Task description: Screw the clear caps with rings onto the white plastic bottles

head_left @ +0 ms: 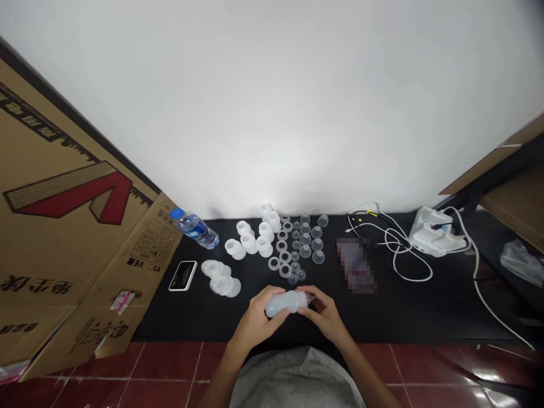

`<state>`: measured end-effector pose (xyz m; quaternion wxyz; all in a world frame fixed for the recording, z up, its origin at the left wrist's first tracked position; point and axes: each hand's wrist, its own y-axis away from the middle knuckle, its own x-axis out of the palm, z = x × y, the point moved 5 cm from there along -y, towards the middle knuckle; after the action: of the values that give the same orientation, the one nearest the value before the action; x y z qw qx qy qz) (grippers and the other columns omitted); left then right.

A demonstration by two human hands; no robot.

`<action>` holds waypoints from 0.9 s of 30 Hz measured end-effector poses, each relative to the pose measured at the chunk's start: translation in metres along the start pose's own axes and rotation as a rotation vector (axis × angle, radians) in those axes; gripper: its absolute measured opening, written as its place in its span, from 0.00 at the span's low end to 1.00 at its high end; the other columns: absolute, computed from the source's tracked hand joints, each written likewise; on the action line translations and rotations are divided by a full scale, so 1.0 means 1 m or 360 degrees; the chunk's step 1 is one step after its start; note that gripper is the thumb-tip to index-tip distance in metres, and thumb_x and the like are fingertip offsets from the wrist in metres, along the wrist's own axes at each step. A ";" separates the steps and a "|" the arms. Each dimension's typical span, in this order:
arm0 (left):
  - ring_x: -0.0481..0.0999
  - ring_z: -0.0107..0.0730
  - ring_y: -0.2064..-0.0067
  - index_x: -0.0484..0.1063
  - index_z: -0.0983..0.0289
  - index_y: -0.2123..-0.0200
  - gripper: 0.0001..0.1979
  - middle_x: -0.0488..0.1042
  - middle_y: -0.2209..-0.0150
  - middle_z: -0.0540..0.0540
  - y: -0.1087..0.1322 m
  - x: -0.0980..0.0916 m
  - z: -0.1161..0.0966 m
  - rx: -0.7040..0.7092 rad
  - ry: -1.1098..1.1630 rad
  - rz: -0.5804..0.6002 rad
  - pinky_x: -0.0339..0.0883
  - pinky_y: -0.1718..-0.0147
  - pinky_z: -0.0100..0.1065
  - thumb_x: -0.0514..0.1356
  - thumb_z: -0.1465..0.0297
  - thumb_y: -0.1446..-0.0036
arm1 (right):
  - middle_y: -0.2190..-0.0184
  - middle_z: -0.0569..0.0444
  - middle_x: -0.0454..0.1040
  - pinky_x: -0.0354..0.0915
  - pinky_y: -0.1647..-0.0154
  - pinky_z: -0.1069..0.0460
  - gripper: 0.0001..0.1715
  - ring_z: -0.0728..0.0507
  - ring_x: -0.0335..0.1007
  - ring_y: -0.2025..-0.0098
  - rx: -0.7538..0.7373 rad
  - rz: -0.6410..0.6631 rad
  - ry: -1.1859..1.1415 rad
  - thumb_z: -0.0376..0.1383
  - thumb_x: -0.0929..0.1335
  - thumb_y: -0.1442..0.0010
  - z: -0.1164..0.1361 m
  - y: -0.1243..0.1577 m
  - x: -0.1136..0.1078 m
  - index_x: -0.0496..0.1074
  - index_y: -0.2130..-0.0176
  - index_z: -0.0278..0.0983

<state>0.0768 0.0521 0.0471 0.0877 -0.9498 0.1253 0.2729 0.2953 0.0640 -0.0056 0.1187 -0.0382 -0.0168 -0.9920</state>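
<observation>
Milky silicone bottle-shaped part (pixel 285 304): held in the air by both hands, just over the near edge of the black tabletop (pixel 429 317).

Left hand (pixel 257 320): fingers closed around the part's wide end, gripping it firmly.

Right hand (pixel 325 314): fingers curled over the part's narrower end, grasping it; the fingertips are partly hidden behind it.

Nearest pieces: translucent rings (pixel 279 264) and small clear domes (pixel 305 238) lie in loose rows just beyond the hands.

White funnel pieces (pixel 257 238): stand in a cluster to the left of the rings.

Stacked silicone pieces (pixel 221 279): lie on their sides, left of the left hand.

Left end of the table: a white-edged phone (pixel 183 275) lies flat beside a plastic water bottle (pixel 196 230) with a blue cap.

Right of the hands: a pixelated object (pixel 356 264), then a tangle of white cables (pixel 395 249) running to a white plastic device (pixel 436 232).

Surroundings: a printed cardboard sheet (pixel 85 198) leans at the left, against a white wall (pixel 272 102). Red tile floor (pixel 170 362) shows below the table.
</observation>
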 end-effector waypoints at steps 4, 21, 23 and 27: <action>0.84 0.46 0.47 0.79 0.55 0.43 0.15 0.84 0.47 0.57 0.002 0.004 0.010 -0.0157 0.0041 -0.0015 0.77 0.47 0.42 0.64 0.63 0.31 | 0.51 0.49 0.82 0.71 0.46 0.46 0.28 0.37 0.78 0.49 0.0012 0.0072 0.0047 0.49 0.82 0.43 -0.001 0.000 0.001 0.83 0.46 0.44; 0.83 0.46 0.49 0.77 0.58 0.44 0.15 0.82 0.50 0.59 0.035 -0.003 0.033 -0.0039 0.0034 -0.0472 0.79 0.50 0.43 0.64 0.63 0.32 | 0.57 0.52 0.80 0.71 0.54 0.48 0.22 0.42 0.74 0.59 -0.0153 0.0205 0.0600 0.48 0.77 0.34 0.012 0.007 0.017 0.80 0.44 0.45; 0.82 0.49 0.46 0.76 0.59 0.41 0.19 0.81 0.46 0.61 0.037 -0.005 0.038 -0.0079 0.0027 -0.0588 0.78 0.47 0.46 0.65 0.62 0.33 | 0.54 0.51 0.80 0.72 0.52 0.47 0.18 0.42 0.75 0.58 -0.0196 0.0225 0.0649 0.44 0.73 0.29 0.014 0.010 0.022 0.79 0.42 0.46; 0.82 0.50 0.44 0.75 0.60 0.40 0.22 0.80 0.44 0.63 0.038 -0.005 0.043 -0.0126 0.0031 -0.0716 0.78 0.45 0.47 0.67 0.61 0.34 | 0.54 0.49 0.81 0.74 0.52 0.47 0.15 0.41 0.77 0.58 -0.0248 0.0185 0.0762 0.42 0.70 0.26 0.012 0.008 0.025 0.79 0.43 0.46</action>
<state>0.0407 0.0271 0.0102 0.1078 -0.9591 -0.0998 0.2420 0.2741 0.0507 0.0082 0.1728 0.1879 0.0906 -0.9626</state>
